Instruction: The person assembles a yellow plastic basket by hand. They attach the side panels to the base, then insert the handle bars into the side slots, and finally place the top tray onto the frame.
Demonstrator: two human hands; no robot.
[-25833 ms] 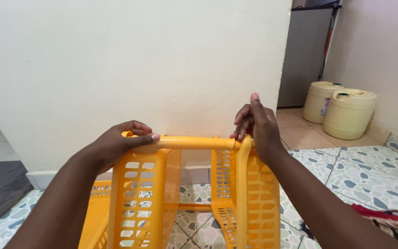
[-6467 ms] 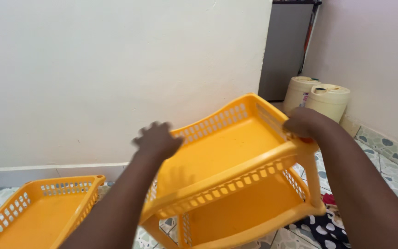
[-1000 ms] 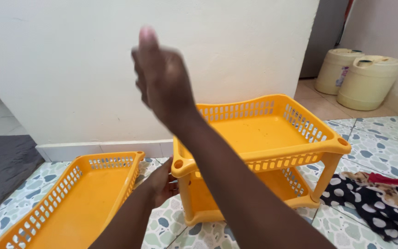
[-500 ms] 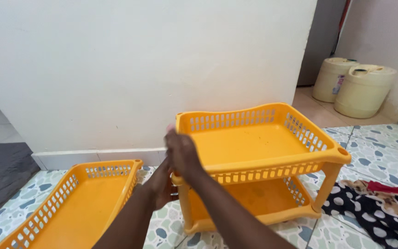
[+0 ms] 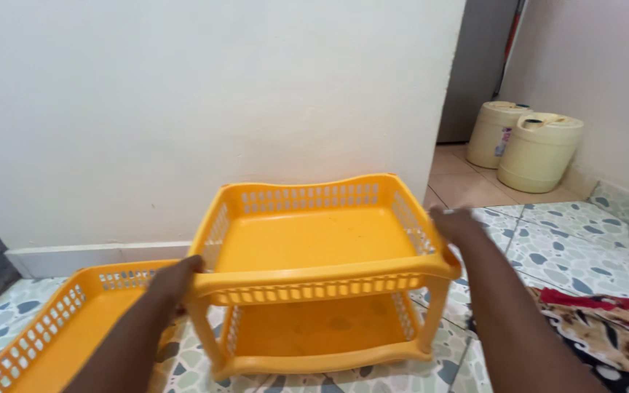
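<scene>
Nearest me, my left hand (image 5: 175, 282) grips the front-left corner and my right hand (image 5: 454, 227) the right rim of the two-tier yellow rack (image 5: 314, 273) standing upright on the tiled floor (image 5: 569, 255), a loose yellow tray (image 5: 45, 338) just left, two cream jerrycans (image 5: 525, 145) beyond.

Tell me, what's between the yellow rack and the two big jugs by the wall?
Only bare floor tiles lie between the yellow rack and the cream jugs, as the head view shows.
</scene>
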